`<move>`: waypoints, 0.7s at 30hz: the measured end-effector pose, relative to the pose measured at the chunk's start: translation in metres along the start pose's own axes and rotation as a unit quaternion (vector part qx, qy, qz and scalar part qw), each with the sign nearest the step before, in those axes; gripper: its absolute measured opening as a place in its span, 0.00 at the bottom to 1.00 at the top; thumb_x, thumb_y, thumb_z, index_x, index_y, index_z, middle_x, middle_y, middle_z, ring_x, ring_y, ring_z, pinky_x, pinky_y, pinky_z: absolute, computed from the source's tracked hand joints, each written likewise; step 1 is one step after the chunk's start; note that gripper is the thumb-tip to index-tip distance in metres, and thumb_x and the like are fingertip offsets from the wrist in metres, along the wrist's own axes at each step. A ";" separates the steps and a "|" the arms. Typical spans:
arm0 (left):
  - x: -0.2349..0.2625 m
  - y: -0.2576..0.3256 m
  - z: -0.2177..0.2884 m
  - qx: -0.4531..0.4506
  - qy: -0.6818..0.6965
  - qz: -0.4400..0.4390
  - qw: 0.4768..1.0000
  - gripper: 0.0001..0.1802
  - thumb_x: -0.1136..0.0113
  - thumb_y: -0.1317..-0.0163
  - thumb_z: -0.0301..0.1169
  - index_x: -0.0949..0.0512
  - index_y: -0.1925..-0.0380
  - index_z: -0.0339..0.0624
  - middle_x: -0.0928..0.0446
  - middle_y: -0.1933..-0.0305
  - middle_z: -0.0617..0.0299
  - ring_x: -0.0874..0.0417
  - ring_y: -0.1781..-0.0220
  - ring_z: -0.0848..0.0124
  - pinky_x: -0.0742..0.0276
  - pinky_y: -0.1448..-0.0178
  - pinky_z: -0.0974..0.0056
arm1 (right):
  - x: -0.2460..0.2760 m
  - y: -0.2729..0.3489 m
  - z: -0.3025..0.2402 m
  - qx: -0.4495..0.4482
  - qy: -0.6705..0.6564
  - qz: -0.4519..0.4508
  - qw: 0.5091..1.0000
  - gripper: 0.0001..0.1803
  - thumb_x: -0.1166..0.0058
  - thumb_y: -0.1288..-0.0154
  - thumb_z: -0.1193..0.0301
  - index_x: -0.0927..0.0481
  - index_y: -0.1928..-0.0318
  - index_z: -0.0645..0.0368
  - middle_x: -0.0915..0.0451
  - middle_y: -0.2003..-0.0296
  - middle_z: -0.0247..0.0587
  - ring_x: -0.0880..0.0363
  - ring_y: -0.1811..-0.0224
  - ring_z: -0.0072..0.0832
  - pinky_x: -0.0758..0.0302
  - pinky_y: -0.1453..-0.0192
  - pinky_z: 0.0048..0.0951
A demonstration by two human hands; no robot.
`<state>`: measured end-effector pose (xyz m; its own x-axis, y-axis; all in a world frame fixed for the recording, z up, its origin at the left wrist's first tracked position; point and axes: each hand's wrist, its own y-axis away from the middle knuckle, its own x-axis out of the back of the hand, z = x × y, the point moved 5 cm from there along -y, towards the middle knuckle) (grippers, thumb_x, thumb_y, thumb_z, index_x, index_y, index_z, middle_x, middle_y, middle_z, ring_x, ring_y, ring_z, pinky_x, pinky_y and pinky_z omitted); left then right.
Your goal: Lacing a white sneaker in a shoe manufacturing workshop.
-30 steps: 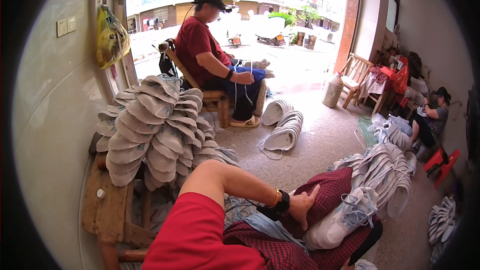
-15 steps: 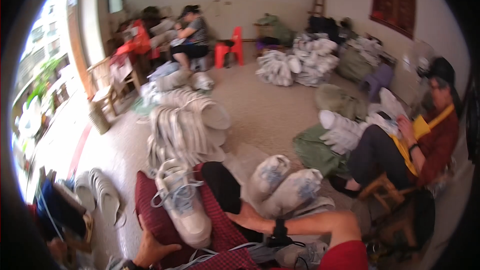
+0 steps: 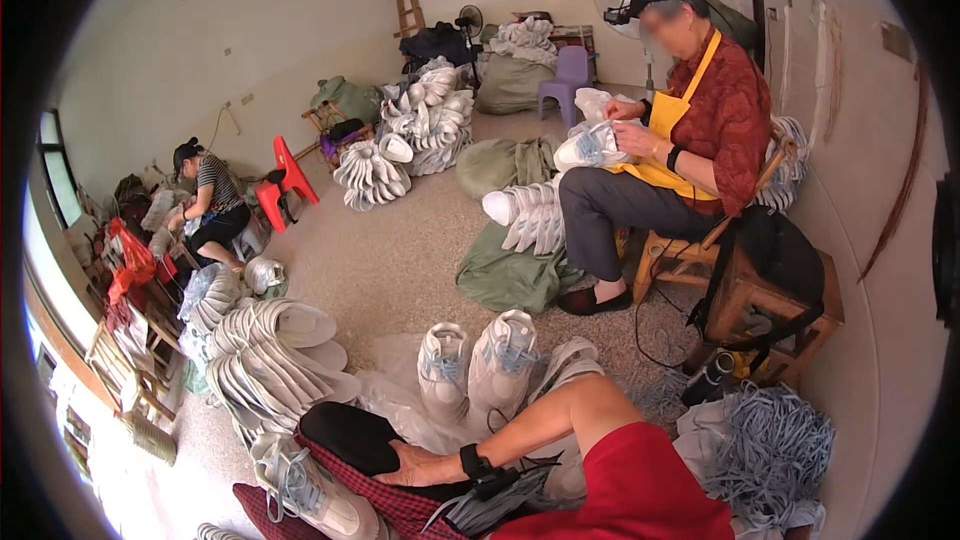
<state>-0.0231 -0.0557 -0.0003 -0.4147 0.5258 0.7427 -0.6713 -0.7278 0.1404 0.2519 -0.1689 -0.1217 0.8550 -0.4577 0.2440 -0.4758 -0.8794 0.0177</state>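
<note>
My right hand (image 3: 418,464) lies against the black cloth over my knee (image 3: 350,437), fingers stretched out and holding nothing. A black strap band circles that wrist. Left of it, a white sneaker (image 3: 312,492) with light blue laces rests on the red checkered cloth (image 3: 392,512) across my lap. Loose grey-blue shoelaces (image 3: 490,506) lie under my right forearm. Beyond my knee, a laced white sneaker (image 3: 503,365) stands beside another white sneaker (image 3: 443,370). My left hand is outside the picture.
Stacked shoe uppers (image 3: 265,350) lie ahead left. A heap of blue-grey laces (image 3: 770,450) is at the right. One co-worker (image 3: 690,130) sits ahead right, handling a sneaker (image 3: 590,147); another person (image 3: 210,205) sits far left. A red chair (image 3: 285,185) stands farther back.
The view has swung to the right, so the room shifts left. My left hand, earlier beside the sneaker on my lap, has left the picture. My right hand stays by the knee.
</note>
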 end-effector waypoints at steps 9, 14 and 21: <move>0.001 0.002 -0.001 0.013 -0.016 0.001 1.000 0.75 0.16 0.66 0.50 0.54 0.30 0.17 0.40 0.31 0.27 0.37 0.29 0.45 0.41 0.23 0.54 | -0.005 -0.006 0.014 -0.024 0.042 0.003 0.999 0.64 0.46 0.49 0.25 0.41 0.34 0.73 0.31 0.38 0.66 0.34 0.31 0.52 0.34 0.30 0.41; 0.003 0.002 -0.010 0.031 -0.026 -0.001 0.999 0.75 0.16 0.66 0.52 0.53 0.30 0.17 0.41 0.30 0.27 0.37 0.28 0.45 0.42 0.23 0.54 | -0.004 -0.002 0.010 0.010 0.025 -0.010 1.000 0.67 0.46 0.46 0.27 0.47 0.31 0.80 0.36 0.34 0.72 0.35 0.30 0.52 0.36 0.27 0.40; 0.008 0.010 -0.012 0.002 -0.038 0.043 0.998 0.74 0.17 0.67 0.55 0.49 0.30 0.18 0.42 0.30 0.26 0.40 0.27 0.43 0.46 0.22 0.52 | 0.000 0.003 0.009 0.000 0.058 0.021 0.998 0.62 0.47 0.46 0.26 0.40 0.36 0.76 0.30 0.39 0.69 0.31 0.33 0.53 0.33 0.31 0.41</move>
<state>-0.0403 -0.0538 -0.0009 -0.4235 0.4262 0.7994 -0.6321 -0.7711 0.0763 0.2524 -0.1728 -0.1303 0.8049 -0.4759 0.3545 -0.5105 -0.8599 0.0047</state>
